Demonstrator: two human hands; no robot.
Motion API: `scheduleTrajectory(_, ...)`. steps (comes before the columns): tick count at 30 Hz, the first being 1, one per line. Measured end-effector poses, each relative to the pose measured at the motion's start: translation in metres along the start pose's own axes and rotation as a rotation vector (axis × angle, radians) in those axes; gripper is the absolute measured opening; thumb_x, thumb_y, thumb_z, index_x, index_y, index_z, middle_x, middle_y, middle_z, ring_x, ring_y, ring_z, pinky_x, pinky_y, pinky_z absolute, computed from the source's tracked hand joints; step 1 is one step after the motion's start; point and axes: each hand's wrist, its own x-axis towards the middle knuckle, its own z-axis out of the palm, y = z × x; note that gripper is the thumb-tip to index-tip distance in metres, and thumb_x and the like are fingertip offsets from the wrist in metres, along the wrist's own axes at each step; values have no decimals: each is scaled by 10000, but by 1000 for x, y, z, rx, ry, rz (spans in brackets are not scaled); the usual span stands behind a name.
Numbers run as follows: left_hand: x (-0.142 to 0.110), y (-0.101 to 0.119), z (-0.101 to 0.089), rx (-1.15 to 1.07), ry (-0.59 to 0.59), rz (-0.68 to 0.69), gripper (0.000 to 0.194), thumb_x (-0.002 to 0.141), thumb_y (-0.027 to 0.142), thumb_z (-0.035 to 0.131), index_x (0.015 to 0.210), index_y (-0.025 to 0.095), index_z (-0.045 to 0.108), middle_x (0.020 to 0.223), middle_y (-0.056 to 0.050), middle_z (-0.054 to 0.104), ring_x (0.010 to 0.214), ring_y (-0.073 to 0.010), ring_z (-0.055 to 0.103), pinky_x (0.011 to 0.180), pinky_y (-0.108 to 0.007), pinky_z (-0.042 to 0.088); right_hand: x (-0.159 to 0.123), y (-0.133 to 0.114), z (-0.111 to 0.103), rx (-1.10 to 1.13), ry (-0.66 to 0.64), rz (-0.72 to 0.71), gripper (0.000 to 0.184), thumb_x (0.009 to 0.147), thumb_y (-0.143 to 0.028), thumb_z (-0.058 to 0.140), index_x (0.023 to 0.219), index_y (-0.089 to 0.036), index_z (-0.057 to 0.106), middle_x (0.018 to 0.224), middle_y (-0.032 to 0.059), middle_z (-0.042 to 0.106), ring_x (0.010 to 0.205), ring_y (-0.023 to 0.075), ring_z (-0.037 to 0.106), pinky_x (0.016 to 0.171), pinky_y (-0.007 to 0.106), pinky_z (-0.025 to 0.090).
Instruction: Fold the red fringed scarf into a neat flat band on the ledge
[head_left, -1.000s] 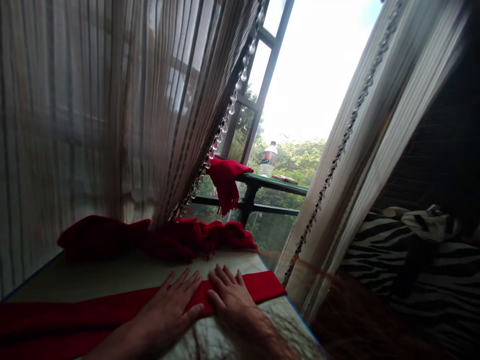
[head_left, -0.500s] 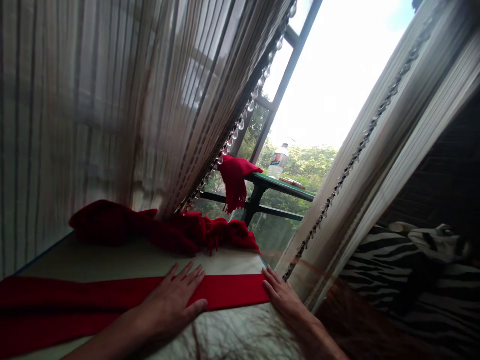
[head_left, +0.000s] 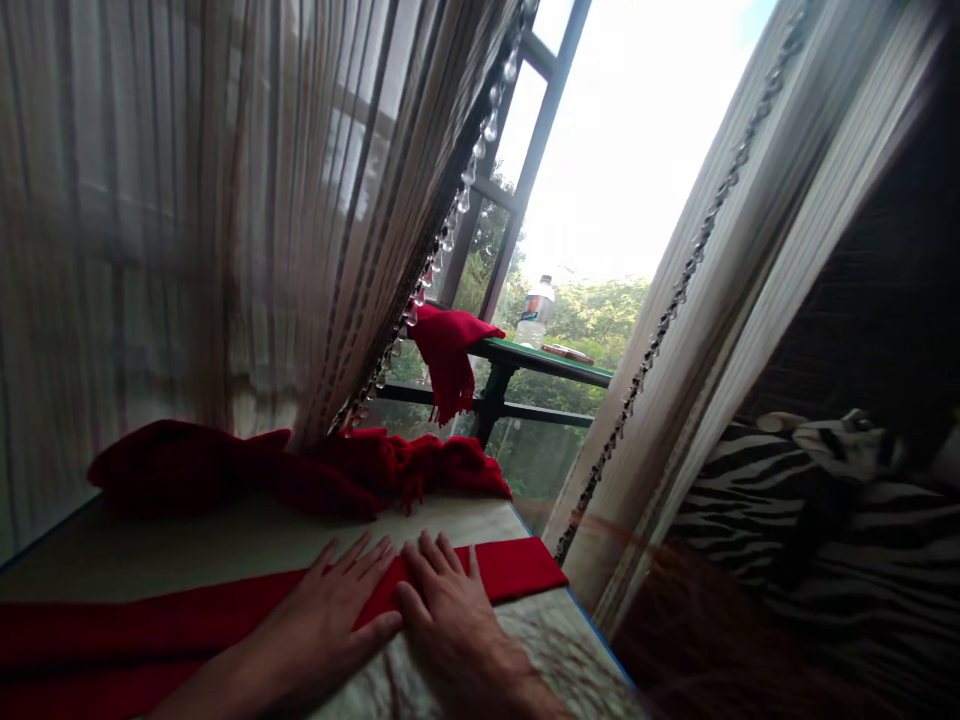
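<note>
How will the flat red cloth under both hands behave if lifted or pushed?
The flat red cloth is probably floppy: the similar-looking bunched cloth behind it lies in soft folds. Being flat, it would likely wrinkle rather than roll when pushed.

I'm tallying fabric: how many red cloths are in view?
3: a flat strip under both hands, a bunched heap behind it, a fringed cloth over the railing. The heap may hide more.
</note>
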Motion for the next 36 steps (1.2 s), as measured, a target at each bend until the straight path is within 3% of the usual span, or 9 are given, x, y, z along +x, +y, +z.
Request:
scheduleTrajectory(3, -1, 0, 0, 4, -6, 0, 758, 969, 745, 394, 1585, 307, 344, 1631, -36, 348, 1522, -335, 293, 1264, -545, 161, -5, 29, -8, 14, -21, 31, 610, 1002, -626, 364, 1561, -384, 339, 1687, 4, 286, 1567, 273, 202, 1258, 613, 123)
scheduleTrajectory(7, -3, 7, -9, -39, -51, -5, 739, 986, 730, 363, 1584, 297, 333, 1645, -28, 305, 1539, -342, 240, 1266, -567, 123, -14, 104, -24, -44, -8, 256, 576, 1025, -529, 333, 1569, -340, 346, 1692, 20, 264, 1578, 250, 152, 1271, 552, 46)
scheduleTrajectory(12, -3, 13, -15, -86, -77, -18, 754, 986, 736, 344, 1584, 276, 330, 1652, -38, 276, 1549, -352, 197, 1263, -598, 81, -21, 173, -42, -70, -46, 459, 536, 1041, -416, 202, 1561, -395, 332, 1684, -3, 290, 1553, 225, 242, 1230, 551, 224)
scheduleTrajectory(16, -4, 18, -21, -99, -89, -40, 755, 980, 724, 377, 1582, 269, 342, 1650, -46, 284, 1549, -346, 194, 1268, -590, 84, -14, 161, -50, -89, -15, 437, 564, 1024, -406, 240, 1570, -318, 346, 1700, 53, 237, 1565, 284, 184, 1222, 620, 218)
scheduleTrajectory(19, -6, 24, -30, -100, -125, -52, 765, 982, 723, 370, 1592, 264, 322, 1660, -42, 253, 1555, -331, 167, 1278, -559, 83, -3, 111, -40, -68, 21, 284, 581, 1032, -459, 248, 1592, -311, 289, 1724, 26, 111, 1583, 265, 68, 1251, 605, 134)
scheduleTrajectory(23, -7, 33, -41, -54, -168, -109, 825, 974, 712, 398, 1603, 188, 301, 1667, -98, 197, 1554, -332, 162, 1275, -559, 102, 5, 36, -13, 17, -43, 21, 588, 1009, -619, 312, 1563, -420, 315, 1707, -49, 161, 1582, 254, 112, 1252, 623, 98)
scheduleTrajectory(25, -6, 38, -46, -36, -192, -135, 847, 969, 705, 416, 1605, 157, 297, 1665, -119, 187, 1553, -333, 158, 1275, -557, 108, 7, 19, -5, 41, -57, -31, 623, 993, -662, 328, 1564, -412, 317, 1699, -30, 200, 1578, 273, 140, 1246, 644, 91)
scheduleTrajectory(28, -6, 43, -53, -13, -236, -135, 851, 983, 682, 397, 1604, 112, 284, 1663, -135, 172, 1556, -328, 142, 1277, -555, 98, 6, 34, -3, 41, -61, -15, 634, 986, -665, 343, 1558, -392, 345, 1686, -22, 248, 1573, 268, 169, 1262, 605, 81)
scheduleTrajectory(36, -6, 46, -60, 0, -262, -130, 826, 992, 659, 381, 1605, 115, 275, 1664, -142, 150, 1559, -311, 123, 1280, -536, 92, -8, 150, -34, -50, -28, 275, 540, 1025, -442, 281, 1554, -373, 366, 1684, 0, 255, 1572, 246, 145, 1263, 577, 79)
